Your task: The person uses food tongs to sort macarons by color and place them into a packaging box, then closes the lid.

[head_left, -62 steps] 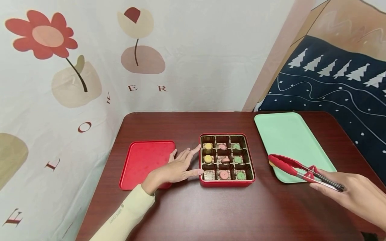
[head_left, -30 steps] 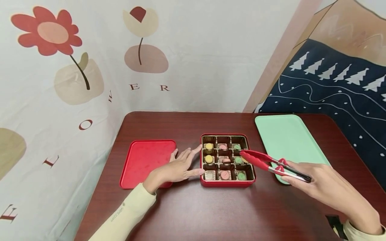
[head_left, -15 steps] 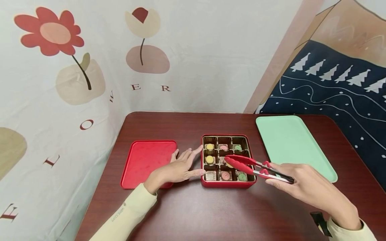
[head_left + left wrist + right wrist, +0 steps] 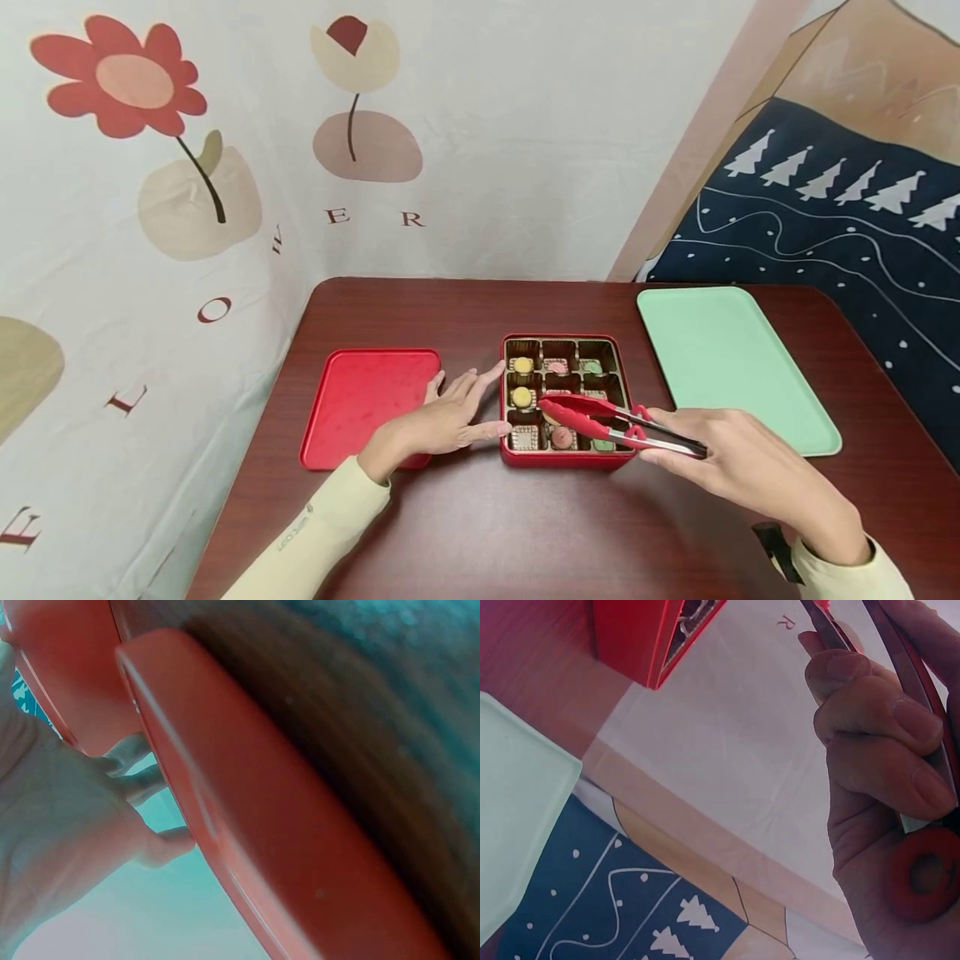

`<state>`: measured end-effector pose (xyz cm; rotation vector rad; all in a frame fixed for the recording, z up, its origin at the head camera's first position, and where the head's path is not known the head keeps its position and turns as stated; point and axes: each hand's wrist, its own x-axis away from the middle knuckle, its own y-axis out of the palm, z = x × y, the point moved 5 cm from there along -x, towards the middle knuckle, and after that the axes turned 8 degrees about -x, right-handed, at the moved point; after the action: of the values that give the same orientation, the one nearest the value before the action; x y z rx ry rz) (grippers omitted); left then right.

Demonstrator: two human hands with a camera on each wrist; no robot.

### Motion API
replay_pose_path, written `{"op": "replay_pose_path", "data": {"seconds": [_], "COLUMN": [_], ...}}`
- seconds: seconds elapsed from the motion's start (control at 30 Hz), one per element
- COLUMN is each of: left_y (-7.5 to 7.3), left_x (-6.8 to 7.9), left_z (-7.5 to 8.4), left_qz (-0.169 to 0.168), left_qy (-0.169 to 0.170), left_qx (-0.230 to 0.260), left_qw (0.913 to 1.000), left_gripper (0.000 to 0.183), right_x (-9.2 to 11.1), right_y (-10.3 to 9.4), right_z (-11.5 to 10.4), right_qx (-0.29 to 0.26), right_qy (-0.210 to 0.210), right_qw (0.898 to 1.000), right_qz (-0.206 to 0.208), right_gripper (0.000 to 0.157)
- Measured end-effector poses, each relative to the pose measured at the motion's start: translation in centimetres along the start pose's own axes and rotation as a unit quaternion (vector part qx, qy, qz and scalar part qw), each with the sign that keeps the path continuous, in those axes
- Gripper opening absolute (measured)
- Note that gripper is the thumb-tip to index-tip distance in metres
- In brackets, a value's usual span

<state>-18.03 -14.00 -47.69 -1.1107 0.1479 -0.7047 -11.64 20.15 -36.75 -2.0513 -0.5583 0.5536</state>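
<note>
A red box [image 4: 540, 458] with a dark divided tray holds yellow, pink and green round sweets, perhaps macarons. My left hand [image 4: 435, 425] lies at its left side, a fingertip and the thumb touching the rim. My right hand [image 4: 750, 458] grips red-tipped tongs [image 4: 592, 417], its fingers curled round the metal arms in the right wrist view. Over the middle and front rows, the tongs hold a yellow round sweet [image 4: 551, 420], mostly hidden by their tips. The tongs cover part of the tray. Another yellow sweet [image 4: 521, 397] sits just left of the tips.
A red lid [image 4: 360, 408] lies left of the box, partly behind my left hand. To the right a mint-green tray [image 4: 735, 358] rests on the brown table [image 4: 487, 533]. Printed cloth [image 4: 525, 167] hangs along the back and left of the table.
My right hand has moved left from the green tray, carrying the yellow sweet in the tongs over the box, then slightly further left and towards the front row. My left hand has stayed put.
</note>
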Motion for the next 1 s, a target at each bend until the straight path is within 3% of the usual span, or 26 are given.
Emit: {"op": "replay_pose_path", "data": {"seconds": [0.37, 0.77, 1.0], "left_y": [-0.2, -0.1, -0.3], "left_x": [0.2, 0.0, 0.1], "left_z": [0.1, 0.1, 0.3], "left_qz": [0.01, 0.002, 0.005], "left_qy": [0.008, 0.002, 0.002], "left_qx": [0.014, 0.001, 0.003], "left_qw": [0.9998, 1.0, 1.0], "left_gripper": [0.099, 0.096, 0.097], "right_x": [-0.9, -1.5, -1.6], "right_y": [1.4, 2.6, 3.4], "right_z": [-0.3, -0.5, -0.5], "right_qx": [-0.005, -0.021, -0.003], "right_qy": [-0.035, -0.04, -0.036], "right_qw": [0.999, 0.999, 0.999], "right_qz": [-0.007, -0.02, -0.031], "right_gripper": [0.049, 0.046, 0.045]}}
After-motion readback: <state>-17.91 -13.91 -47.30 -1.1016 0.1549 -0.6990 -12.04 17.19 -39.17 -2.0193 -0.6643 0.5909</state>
